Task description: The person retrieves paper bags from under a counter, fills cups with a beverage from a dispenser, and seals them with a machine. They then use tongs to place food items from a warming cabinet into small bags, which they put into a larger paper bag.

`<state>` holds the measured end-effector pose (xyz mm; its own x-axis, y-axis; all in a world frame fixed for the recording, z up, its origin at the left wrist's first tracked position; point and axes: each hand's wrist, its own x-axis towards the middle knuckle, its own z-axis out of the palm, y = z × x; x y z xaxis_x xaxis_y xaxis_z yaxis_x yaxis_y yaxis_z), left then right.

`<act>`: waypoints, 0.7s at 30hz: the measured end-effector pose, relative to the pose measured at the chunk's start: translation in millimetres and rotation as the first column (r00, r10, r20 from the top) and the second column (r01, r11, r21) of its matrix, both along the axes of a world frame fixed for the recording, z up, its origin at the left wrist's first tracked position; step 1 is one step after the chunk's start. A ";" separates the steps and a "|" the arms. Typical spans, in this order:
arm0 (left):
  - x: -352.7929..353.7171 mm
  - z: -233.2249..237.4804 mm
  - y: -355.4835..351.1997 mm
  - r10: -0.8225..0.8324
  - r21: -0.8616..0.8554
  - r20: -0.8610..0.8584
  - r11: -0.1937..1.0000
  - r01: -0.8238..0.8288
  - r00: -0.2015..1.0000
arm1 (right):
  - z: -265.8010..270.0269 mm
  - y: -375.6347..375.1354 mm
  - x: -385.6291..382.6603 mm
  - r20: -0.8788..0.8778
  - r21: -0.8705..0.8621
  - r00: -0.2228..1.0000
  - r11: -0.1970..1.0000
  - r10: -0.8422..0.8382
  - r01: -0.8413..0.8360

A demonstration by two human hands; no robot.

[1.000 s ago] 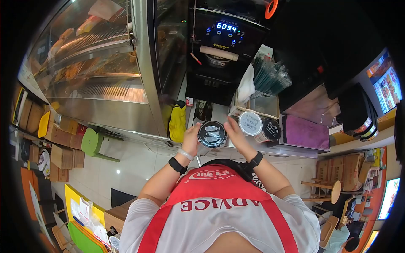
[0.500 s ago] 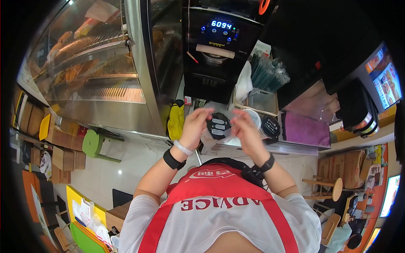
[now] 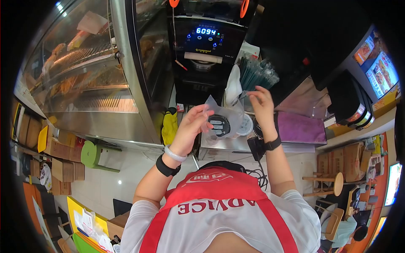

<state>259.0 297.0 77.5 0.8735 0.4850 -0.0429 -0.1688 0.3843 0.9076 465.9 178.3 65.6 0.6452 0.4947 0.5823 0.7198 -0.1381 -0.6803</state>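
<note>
A thin translucent plastic bag (image 3: 231, 110) stretches between my two hands over the counter. My left hand (image 3: 193, 127) has its fingers closed on the bag's left edge. With thumb and fingertips, my right hand (image 3: 262, 107) pinches the bag's upper right corner. Behind and below the film stands a cup with a black printed lid (image 3: 218, 125). Just right of it is a round white lid (image 3: 245, 125), and a second dark lid shows partly beside my right wrist.
A black sealing machine (image 3: 204, 46) with a blue display stands ahead. A glass food warmer (image 3: 97, 76) is at left. Wrapped straws (image 3: 257, 74), a purple cloth (image 3: 299, 127) and a yellow cloth (image 3: 169, 127) lie around the counter. A green stool (image 3: 89, 154) stands at lower left.
My hands have moved apart, the right one up and to the right, spreading the bag wider. The view has shifted, so the machine appears further left and lower.
</note>
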 end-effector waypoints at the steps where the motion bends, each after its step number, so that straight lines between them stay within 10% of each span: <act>1: -0.4 -1.0 -0.4 -0.008 -0.003 -0.003 1.000 0.008 1.000 | -10.8 3.6 8.3 0.002 0.004 1.000 1.000 0.002 -0.002; 5: -0.9 -3.6 -1.8 0.004 0.034 -0.002 0.999 -0.004 1.000 | -11.4 9.2 13.6 -0.022 -0.176 0.985 0.970 0.169 -0.171; 7: -1.9 -4.6 -2.8 0.021 0.039 0.005 0.999 -0.022 1.000 | 2.2 3.6 12.0 -0.169 -0.062 0.986 0.998 0.011 -0.022; 15: 1.2 -9.7 -13.6 0.051 -0.104 0.139 0.994 -0.037 0.989 | 107.0 -54.4 -67.5 0.203 0.599 0.977 0.797 -0.062 -0.074; 17: -2.4 -1.6 -18.8 0.101 -0.165 0.180 0.984 -0.071 0.978 | 104.7 -63.6 -65.7 0.417 0.575 0.905 0.746 0.086 -0.336; 21: -19.8 13.5 -29.0 0.209 -0.173 0.196 0.969 -0.176 0.958 | 98.1 -42.6 -75.3 0.313 0.424 0.896 0.798 0.315 -0.428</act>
